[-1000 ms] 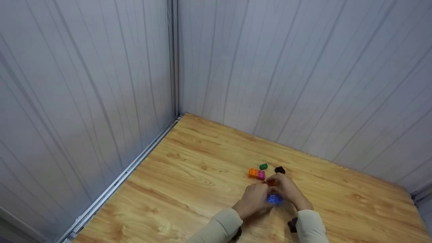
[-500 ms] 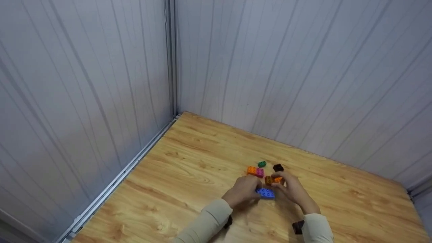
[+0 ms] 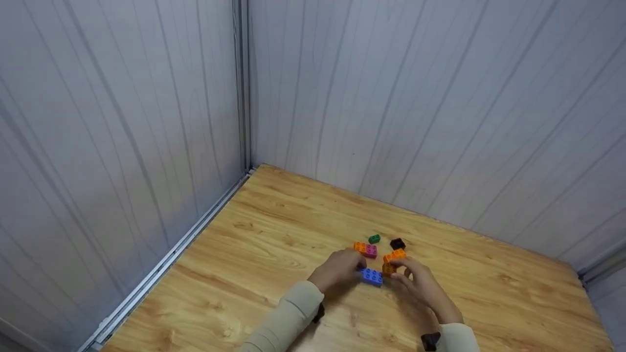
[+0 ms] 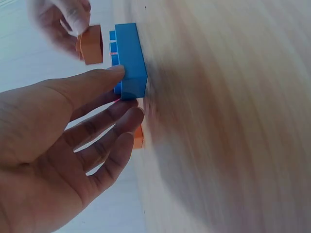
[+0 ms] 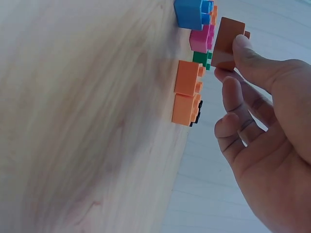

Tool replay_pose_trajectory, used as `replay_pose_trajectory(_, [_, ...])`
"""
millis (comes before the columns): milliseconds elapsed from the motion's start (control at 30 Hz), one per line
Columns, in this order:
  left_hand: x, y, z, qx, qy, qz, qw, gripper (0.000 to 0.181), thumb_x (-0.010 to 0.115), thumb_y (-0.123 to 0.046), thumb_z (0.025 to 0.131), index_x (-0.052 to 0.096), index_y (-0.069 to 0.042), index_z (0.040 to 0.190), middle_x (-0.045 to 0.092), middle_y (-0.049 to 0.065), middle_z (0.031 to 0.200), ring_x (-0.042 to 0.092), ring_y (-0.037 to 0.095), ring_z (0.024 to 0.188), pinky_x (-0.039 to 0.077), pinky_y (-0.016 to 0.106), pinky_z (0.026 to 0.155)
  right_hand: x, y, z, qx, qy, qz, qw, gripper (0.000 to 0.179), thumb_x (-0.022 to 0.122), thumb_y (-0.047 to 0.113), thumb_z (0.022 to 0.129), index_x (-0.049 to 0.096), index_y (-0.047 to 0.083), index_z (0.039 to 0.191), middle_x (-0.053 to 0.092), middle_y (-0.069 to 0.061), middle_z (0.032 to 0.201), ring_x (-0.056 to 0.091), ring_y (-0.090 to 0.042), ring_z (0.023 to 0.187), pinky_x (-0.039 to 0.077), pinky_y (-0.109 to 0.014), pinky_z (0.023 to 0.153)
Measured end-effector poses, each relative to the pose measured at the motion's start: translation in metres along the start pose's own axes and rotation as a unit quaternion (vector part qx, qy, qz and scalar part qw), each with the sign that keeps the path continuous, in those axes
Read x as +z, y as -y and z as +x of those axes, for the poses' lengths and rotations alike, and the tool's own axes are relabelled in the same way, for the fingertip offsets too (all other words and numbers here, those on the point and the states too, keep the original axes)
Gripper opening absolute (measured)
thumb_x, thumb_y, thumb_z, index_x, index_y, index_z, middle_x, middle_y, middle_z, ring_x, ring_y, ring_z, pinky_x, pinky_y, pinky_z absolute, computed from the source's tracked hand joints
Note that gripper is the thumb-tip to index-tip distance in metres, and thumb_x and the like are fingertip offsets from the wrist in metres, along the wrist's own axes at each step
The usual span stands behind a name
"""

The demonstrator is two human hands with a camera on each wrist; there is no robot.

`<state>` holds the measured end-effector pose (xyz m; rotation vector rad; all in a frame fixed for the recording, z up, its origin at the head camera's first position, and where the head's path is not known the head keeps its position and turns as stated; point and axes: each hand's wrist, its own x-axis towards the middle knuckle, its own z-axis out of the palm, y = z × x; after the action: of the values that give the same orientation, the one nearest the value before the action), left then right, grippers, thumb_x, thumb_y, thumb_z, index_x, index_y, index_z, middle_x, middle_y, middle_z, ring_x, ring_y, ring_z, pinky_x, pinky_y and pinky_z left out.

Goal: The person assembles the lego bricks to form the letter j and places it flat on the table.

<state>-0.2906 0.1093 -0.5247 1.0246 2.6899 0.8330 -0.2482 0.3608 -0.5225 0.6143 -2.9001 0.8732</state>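
Observation:
A blue brick (image 3: 372, 276) with studs on top stands on the table, with my left hand (image 3: 340, 269) at its left end. In the left wrist view, my thumb and fingers pinch this blue brick (image 4: 133, 63) low by the wood. My right hand (image 3: 424, 286) pinches a brown brick (image 3: 389, 269) between thumb and index finger. That brown brick (image 5: 228, 42) is off the table in the right wrist view, its other fingers loosely bent. Just beyond it, two orange blocks (image 5: 188, 77) sit side by side; from above they look like one orange piece (image 3: 396, 255).
Behind the hands lie joined orange and pink bricks (image 3: 366, 249), a small green brick (image 3: 374, 238) and a black brick (image 3: 397, 243). The wooden table (image 3: 234, 274) meets pale panelled walls (image 3: 391, 98) at the back and left.
My hands have moved apart from their meeting over the bricks. The left hand and blue brick have shifted left. The orange piece, covered by fingers before, now shows beyond the brown brick.

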Motion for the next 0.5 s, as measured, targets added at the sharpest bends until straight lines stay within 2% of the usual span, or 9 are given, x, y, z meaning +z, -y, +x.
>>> replay_pose_trajectory(133, [-0.004,0.005,0.001,0.002,-0.006,0.021,0.9998,0.012,0.065,-0.006,0.096,0.07,-0.007,0.085,0.051,-0.002,0.071,0.039,0.012,0.065,0.031,0.026,0.059,0.004,0.002,0.003,0.002,0.004,0.002,1.0,0.03,0.067,0.019,0.099,0.067,0.007,0.126,0.07,-0.011,0.118,0.057,-0.006,0.084,0.049,-0.022,0.071])
replay_pose_trajectory(200, [-0.004,0.006,0.001,0.0,-0.008,0.033,0.9994,0.009,0.066,-0.007,0.096,0.075,-0.008,0.095,0.064,-0.001,0.081,0.052,0.011,0.073,0.041,0.024,0.064,0.007,0.003,0.004,0.001,0.005,0.002,1.0,0.03,0.066,0.02,0.099,0.067,0.007,0.126,0.07,-0.012,0.118,0.059,-0.006,0.085,0.05,-0.021,0.072])
replay_pose_trajectory(267, [-0.004,0.008,0.001,-0.005,-0.003,0.037,0.9993,0.016,0.067,-0.009,0.096,0.077,-0.011,0.109,0.074,0.0,0.099,0.064,0.012,0.088,0.052,0.025,0.076,0.009,0.004,0.004,-0.001,0.007,0.006,1.0,0.03,0.066,0.02,0.1,0.067,0.007,0.127,0.07,-0.012,0.118,0.06,-0.007,0.085,0.051,-0.022,0.072])
replay_pose_trajectory(367, [-0.003,0.008,0.001,-0.013,0.002,0.032,0.9994,0.028,0.068,-0.01,0.097,0.075,-0.016,0.124,0.075,0.0,0.122,0.068,0.017,0.113,0.057,0.032,0.095,0.011,0.005,0.003,-0.006,0.005,0.007,0.9999,0.031,0.066,0.02,0.1,0.067,0.006,0.128,0.07,-0.012,0.117,0.058,-0.006,0.082,0.05,-0.022,0.07])
replay_pose_trajectory(500, [-0.001,0.008,0.003,-0.01,0.004,0.029,0.9995,0.028,0.067,-0.009,0.098,0.076,-0.017,0.122,0.075,-0.001,0.122,0.068,0.018,0.116,0.057,0.034,0.097,0.011,0.006,0.003,-0.01,0.0,0.006,0.9999,0.031,0.067,0.019,0.099,0.068,0.006,0.127,0.071,-0.013,0.116,0.057,-0.005,0.08,0.05,-0.022,0.068])
